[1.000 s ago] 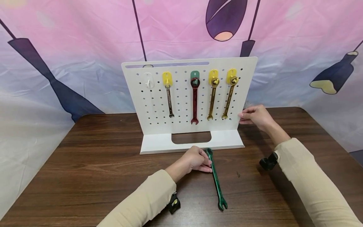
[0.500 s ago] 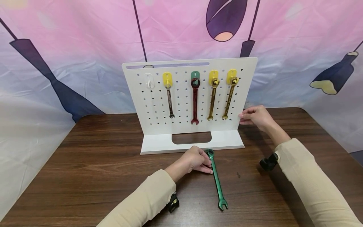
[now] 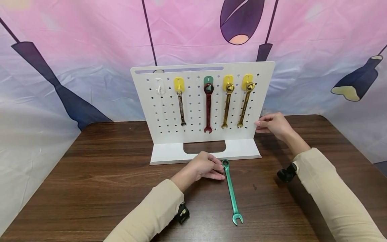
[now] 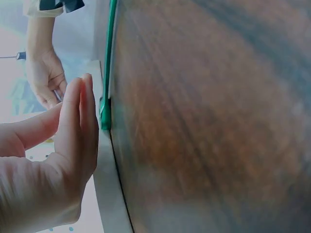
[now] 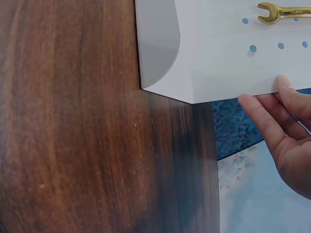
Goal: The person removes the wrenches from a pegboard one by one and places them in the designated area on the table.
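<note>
A green combination wrench [image 3: 231, 191] lies on the table, ring end toward the pegboard and open jaw toward me. My left hand [image 3: 206, 166] is just left of its ring end, holding nothing. In the left wrist view that hand's fingers [image 4: 73, 121] are nearly straight, beside the wrench [image 4: 107, 82]. At the white pegboard's [image 3: 193, 134] right edge, my right hand [image 3: 273, 125] pinches the board. The right wrist view has the thumb on the front face of the board [image 5: 214, 63], with fingers behind the edge.
On the pegboard hang a small silver wrench [image 3: 181, 109], a red wrench [image 3: 208, 111] and two gold wrenches [image 3: 227, 107]. A white hook [image 3: 159, 86] at the left bears nothing. The brown table [image 3: 90, 188] meets a printed cloth [image 3: 187, 30] behind.
My left hand has let go of the green wrench and drawn slightly left. The wrench has rolled a little and now lies flatter. My right hand stays on the board's edge.
</note>
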### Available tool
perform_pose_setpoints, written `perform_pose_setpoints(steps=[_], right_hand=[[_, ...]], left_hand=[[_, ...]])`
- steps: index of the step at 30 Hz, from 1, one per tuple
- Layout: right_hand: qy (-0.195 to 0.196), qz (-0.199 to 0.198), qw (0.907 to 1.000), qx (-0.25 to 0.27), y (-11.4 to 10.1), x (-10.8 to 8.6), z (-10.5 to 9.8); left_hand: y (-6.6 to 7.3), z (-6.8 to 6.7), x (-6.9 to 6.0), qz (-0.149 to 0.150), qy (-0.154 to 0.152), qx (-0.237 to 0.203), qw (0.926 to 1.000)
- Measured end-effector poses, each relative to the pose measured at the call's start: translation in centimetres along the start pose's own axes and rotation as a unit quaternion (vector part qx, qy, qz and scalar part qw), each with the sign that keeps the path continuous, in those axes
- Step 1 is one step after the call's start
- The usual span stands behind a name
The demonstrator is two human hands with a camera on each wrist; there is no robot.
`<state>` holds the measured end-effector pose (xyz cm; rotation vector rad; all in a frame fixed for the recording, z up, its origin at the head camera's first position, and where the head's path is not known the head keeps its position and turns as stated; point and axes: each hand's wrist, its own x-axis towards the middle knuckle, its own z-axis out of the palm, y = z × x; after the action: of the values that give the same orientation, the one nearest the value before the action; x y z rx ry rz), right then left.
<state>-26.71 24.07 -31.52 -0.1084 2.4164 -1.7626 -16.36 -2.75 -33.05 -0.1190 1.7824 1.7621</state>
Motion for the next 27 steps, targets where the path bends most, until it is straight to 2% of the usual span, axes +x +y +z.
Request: perform_pose_setpoints(steps=[10, 27], right_hand=[[0.0, 0.002, 1.0, -0.002, 0.0, -0.1, -0.1], [-0.003, 0.006, 0.9999, -0.013, -0.2, -0.1, 0.0]], left_hand=[[1.0, -1.2, -0.4, 0.027, 0.0, -0.002, 0.9996], [2.6, -3.9, -1.0, 0.053, 0.03, -0.02, 0.998]])
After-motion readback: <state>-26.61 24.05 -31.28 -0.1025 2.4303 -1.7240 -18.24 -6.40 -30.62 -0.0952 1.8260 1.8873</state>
